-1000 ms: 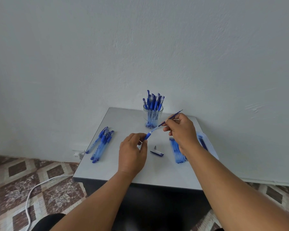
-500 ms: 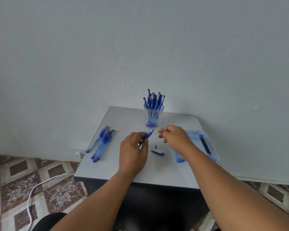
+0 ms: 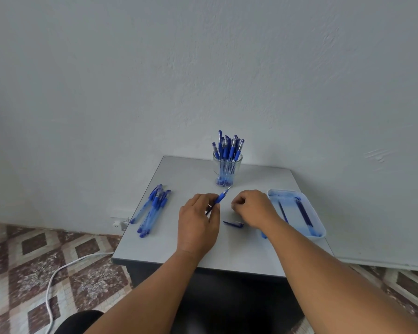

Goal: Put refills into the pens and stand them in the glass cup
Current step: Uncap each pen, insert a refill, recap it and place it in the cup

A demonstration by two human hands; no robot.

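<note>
My left hand (image 3: 198, 220) grips a blue pen barrel (image 3: 220, 197) that points up and right toward the glass cup (image 3: 227, 169). The cup stands at the back of the table, packed with several blue pens. My right hand (image 3: 253, 208) is low over the table just right of the barrel. Its fingers are curled at the spot where a small pen tip lay, and the tip itself is hidden. A blue pen cap (image 3: 233, 224) lies between my hands. Loose refills (image 3: 304, 213) lie in a clear blue tray (image 3: 320, 227) on the right.
Several empty blue pens (image 3: 152, 208) lie in a bunch at the table's left. More blue pen ends (image 3: 263, 235) show under my right wrist. The small grey table (image 3: 227, 251) stands against a white wall. A white cable (image 3: 51, 285) runs over the tiled floor.
My right hand pushed the refill into the barrel, let go, and dropped to the table by the small tip. The left hand has kept hold of the pen.
</note>
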